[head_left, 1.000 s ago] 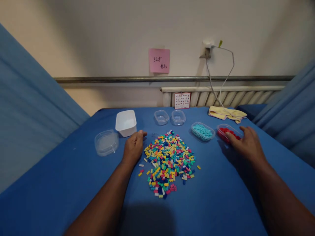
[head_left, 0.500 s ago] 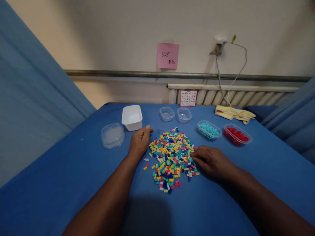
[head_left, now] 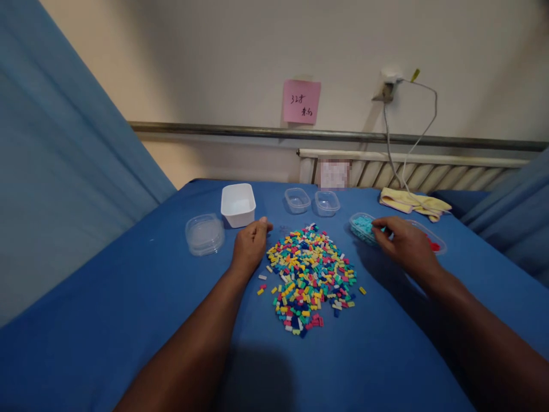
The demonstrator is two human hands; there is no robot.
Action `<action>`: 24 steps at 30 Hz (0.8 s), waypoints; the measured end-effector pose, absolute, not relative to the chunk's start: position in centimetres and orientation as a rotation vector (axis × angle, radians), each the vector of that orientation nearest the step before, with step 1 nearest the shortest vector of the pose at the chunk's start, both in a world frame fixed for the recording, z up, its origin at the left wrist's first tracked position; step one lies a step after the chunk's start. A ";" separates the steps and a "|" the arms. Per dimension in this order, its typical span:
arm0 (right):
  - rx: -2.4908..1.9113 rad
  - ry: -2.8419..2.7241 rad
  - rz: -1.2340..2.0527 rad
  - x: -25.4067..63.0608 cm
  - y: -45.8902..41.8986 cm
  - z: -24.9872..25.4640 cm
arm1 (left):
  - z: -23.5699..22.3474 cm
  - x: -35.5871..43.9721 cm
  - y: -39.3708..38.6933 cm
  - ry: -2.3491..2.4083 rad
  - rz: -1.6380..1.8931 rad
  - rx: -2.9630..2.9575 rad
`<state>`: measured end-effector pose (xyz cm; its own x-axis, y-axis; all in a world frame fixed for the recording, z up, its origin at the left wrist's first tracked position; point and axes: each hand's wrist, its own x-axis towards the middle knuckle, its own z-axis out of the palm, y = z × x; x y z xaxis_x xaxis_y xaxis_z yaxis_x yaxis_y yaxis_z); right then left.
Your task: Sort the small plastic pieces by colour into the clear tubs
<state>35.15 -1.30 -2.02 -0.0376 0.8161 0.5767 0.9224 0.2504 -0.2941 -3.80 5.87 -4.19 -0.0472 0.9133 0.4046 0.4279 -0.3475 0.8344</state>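
Note:
A wide heap of small multicoloured building bricks (head_left: 311,269) lies on the blue cloth between my hands. My left hand (head_left: 249,246) rests at the heap's left edge, thumb on top and fingers curled; what they hold, if anything, is hidden. Over the right rim of a clear tub of turquoise bricks (head_left: 361,224), the fingertips of my right hand (head_left: 403,243) are pinched together. Anything between them is too small or hidden to make out. Behind that hand, a clear tub of red bricks (head_left: 438,245) is partly covered.
Behind the heap stand two small clear tubs (head_left: 297,201) (head_left: 327,204). A white tub (head_left: 238,207) and clear lids or trays (head_left: 205,236) are on the left. A yellow cloth (head_left: 414,203) lies at the back right, below a hanging cable (head_left: 388,137). Blue curtains (head_left: 51,160) flank the table.
My right hand has moved from the heap's right edge, right and away from me, to the turquoise tub. A yellow brick now lies apart at the heap's right. The view has shifted slightly.

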 end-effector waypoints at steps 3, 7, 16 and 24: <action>-1.666 -1.901 -0.306 36.8 0.7 -2.1 | -4.3 -3.8 5.8 1.413 1.393 1.759; -1.598 -1.896 -0.422 36.2 1.1 -2.9 | -4.6 -3.8 6.0 1.420 1.395 1.753; -1.416 -2.284 0.133 24.3 4.6 -1.5 | -5.3 -3.7 6.4 1.407 1.381 1.749; -1.565 -2.364 0.346 21.5 6.9 -2.3 | -5.6 -3.7 6.5 1.386 1.372 1.755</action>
